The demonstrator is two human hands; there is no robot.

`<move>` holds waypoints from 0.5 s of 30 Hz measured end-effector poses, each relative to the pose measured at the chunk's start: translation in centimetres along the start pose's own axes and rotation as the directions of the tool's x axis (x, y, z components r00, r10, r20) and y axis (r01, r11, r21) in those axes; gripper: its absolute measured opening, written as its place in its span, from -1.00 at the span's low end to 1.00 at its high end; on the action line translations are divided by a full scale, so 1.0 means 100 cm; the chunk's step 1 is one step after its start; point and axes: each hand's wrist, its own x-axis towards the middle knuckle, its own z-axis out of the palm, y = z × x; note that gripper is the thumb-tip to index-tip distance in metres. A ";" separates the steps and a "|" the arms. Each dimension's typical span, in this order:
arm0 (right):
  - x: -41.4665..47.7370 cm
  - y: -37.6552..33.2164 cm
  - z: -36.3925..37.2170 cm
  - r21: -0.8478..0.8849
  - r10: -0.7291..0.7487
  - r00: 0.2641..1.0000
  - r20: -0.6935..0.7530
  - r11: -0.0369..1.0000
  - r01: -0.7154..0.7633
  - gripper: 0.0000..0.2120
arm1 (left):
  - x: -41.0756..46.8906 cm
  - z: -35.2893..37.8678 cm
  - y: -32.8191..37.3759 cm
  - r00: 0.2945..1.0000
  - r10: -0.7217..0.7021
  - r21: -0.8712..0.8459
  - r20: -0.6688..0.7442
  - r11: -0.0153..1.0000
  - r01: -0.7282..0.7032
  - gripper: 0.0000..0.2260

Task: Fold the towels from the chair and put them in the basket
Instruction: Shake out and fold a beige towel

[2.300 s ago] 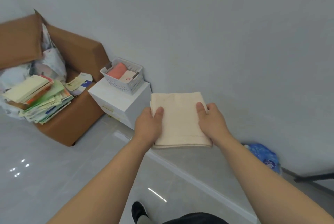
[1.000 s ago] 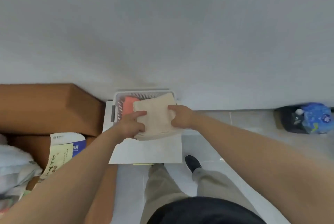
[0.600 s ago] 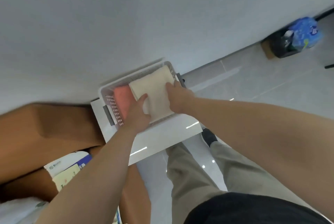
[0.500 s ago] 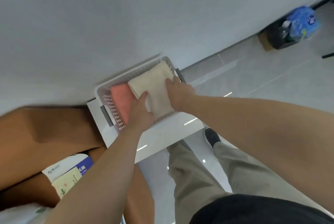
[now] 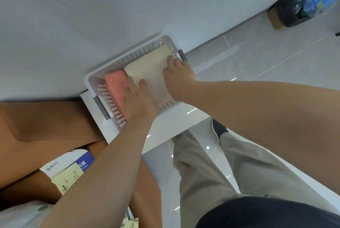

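The view has swung to look almost straight down. The grey wall fills the top and the tiled floor [image 5: 266,58] runs off toward 2 o'clock, where a bin with a blue bag [image 5: 301,1] stands well apart. At 9 o'clock a brown cardboard box [image 5: 46,121] sits just beside the white cabinet [image 5: 171,122], with printed booklets [image 5: 68,170] below it at 8 o'clock. On the cabinet top, against the wall at about 11 o'clock from the middle, stands the white perforated basket [image 5: 128,58]. What changed is the cream towel [image 5: 150,73]. A second ago it was held tilted above the rim; now it lies folded inside, filling the basket's 3 o'clock half and touching the pink towel [image 5: 115,84] in the 9 o'clock half. The left hand [image 5: 138,100] has dropped with it. It lies spread and fairly flat, with the fingers along the seam on the pink towel and the thumb on the cream one, pressing rather than pinching. The right hand [image 5: 177,76] sits at the cream towel's 3 o'clock edge, thumb on top and fingers curling down beside the basket wall. I cannot tell whether they still pinch the fold. As I read it, this towel is as good as delivered. The hands only need to slide out without dragging the fold open, then go back for any towels left on the chair, which is not in view.
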 end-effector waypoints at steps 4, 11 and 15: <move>0.014 0.005 0.003 -0.196 -0.109 0.993 -0.051 0.976 0.097 -0.27 | 0.014 0.003 -0.006 0.995 0.101 0.219 0.000 0.971 -0.099 -0.07; 0.037 0.002 0.016 -0.265 -0.141 0.988 0.056 0.952 0.150 -0.24 | 0.040 0.010 -0.017 0.985 0.053 0.233 0.167 0.968 -0.091 0.03; 0.035 -0.001 0.012 -0.215 -0.140 0.987 0.073 0.965 0.152 -0.25 | 0.036 0.009 -0.016 0.980 0.064 0.245 0.191 0.963 -0.111 0.00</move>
